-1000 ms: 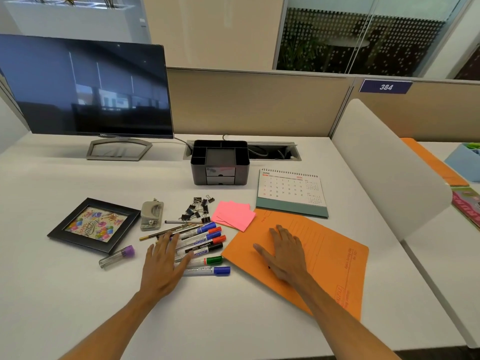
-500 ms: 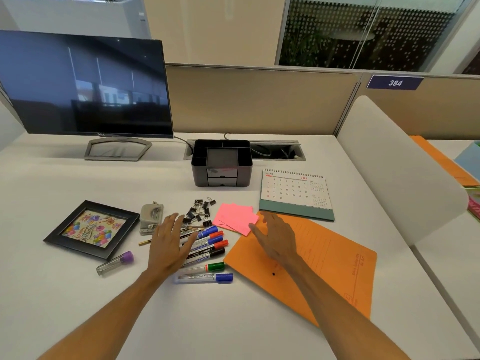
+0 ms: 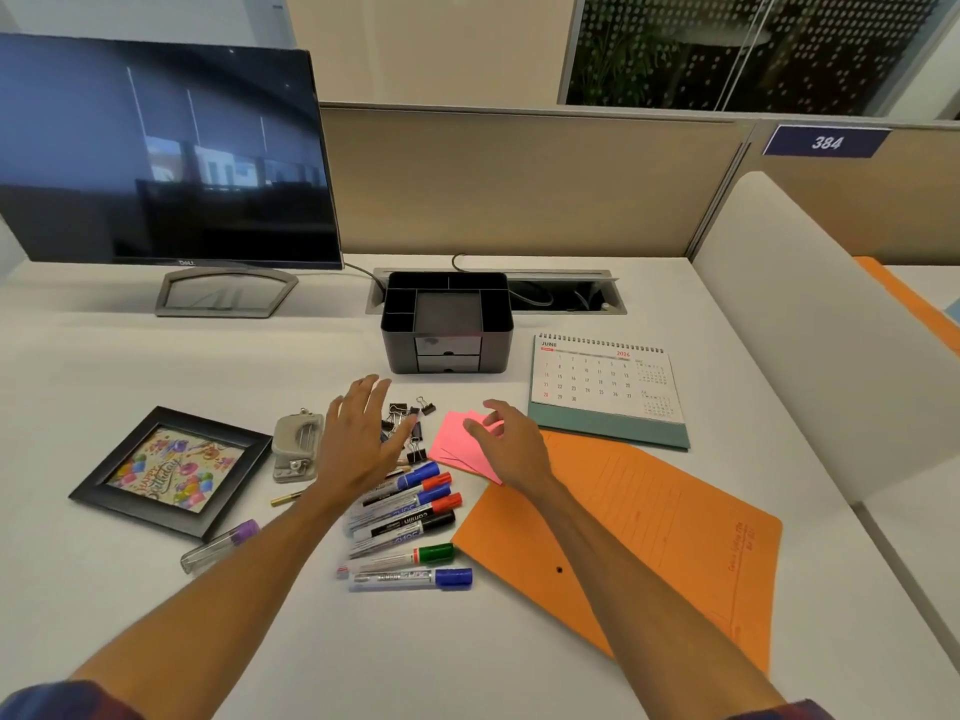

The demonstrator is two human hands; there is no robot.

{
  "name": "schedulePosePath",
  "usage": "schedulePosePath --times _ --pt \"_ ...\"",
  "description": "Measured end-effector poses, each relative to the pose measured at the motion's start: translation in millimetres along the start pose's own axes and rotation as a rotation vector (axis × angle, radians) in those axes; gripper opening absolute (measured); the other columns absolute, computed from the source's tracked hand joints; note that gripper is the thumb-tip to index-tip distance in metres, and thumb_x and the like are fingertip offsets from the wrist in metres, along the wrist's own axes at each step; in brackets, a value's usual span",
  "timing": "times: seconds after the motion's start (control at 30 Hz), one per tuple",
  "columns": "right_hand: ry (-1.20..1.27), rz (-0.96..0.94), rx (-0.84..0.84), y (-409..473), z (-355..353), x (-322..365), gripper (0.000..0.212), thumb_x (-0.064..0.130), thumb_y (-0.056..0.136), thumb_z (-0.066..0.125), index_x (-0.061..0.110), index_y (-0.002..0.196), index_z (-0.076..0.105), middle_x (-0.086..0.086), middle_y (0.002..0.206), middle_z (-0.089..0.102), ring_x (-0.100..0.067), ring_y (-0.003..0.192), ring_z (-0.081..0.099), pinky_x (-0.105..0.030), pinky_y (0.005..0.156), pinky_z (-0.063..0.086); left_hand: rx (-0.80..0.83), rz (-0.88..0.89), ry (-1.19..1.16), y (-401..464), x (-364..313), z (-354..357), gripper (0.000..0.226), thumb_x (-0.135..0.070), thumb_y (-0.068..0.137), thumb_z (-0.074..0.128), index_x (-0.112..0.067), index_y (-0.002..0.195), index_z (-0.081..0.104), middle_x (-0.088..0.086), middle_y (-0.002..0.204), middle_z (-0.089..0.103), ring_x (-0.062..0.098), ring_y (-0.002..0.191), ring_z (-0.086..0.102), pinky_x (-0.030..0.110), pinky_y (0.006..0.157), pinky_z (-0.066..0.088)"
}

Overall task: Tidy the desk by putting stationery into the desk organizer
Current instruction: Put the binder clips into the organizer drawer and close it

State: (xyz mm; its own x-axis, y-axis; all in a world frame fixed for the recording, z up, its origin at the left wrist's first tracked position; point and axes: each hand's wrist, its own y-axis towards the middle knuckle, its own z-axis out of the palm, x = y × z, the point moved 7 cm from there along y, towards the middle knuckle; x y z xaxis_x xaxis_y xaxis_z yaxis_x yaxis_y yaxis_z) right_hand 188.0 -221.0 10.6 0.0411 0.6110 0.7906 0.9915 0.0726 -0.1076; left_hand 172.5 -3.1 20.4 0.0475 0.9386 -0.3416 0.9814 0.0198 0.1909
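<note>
The desk organizer [image 3: 447, 324] is a black box with open top compartments and two small drawers in its front; it stands at the back of the white desk [image 3: 130, 366], beside the monitor stand. In front of it lie seven markers [image 3: 410, 517] in a loose fan, a heap of black binder clips [image 3: 415, 423] too tangled to count, and a small stack of pink sticky notes [image 3: 460, 449]. The left hand [image 3: 363, 439] hovers over the clips with fingers spread, holding nothing. The right hand [image 3: 506, 444] is over the sticky notes, fingers loosely bent; whether it touches them I cannot tell.
</note>
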Motion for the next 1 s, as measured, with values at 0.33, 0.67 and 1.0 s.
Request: schedulePosePath --times 0.33,0.67,1.0 --pt "0.348 0.142 0.057 36 26 20 0.052 0.043 0.089 0.063 0.018 0.134 0.051 0.001 0.114 0.061 -0.016 0.102 0.058 -0.031 0.09 0.045 -0.018 0.06 0.013 51 -9 1 0.068 -0.049 0.088 0.045 -0.012 0.145 0.037 0.013 0.154 0.033 0.029 0.142 0.029 0.051 0.116 0.022" --pt "0.71 0.366 0.181 65 49 27 0.047 0.018 0.096 0.051 0.02 0.142 0.042 -0.007 0.126 0.059 -0.02 0.111 0.058 -0.031 0.082 0.046 -0.015 0.202 0.131 83 -25 3 0.061 -0.03 0.092 0.036 -0.01 0.149 0.031 0.01 0.158 0.027 0.025 0.147 0.02 0.051 0.118 0.01" --pt "1.055 0.45 0.194 74 67 33 0.045 0.017 0.096 0.051 0.017 0.14 0.044 -0.006 0.133 0.057 -0.021 0.118 0.056 -0.033 0.087 0.047 0.028 0.276 0.229 89 -30 18 0.066 -0.023 0.087 0.035 -0.015 0.152 0.024 0.007 0.158 0.026 0.025 0.147 0.023 0.053 0.117 0.0"
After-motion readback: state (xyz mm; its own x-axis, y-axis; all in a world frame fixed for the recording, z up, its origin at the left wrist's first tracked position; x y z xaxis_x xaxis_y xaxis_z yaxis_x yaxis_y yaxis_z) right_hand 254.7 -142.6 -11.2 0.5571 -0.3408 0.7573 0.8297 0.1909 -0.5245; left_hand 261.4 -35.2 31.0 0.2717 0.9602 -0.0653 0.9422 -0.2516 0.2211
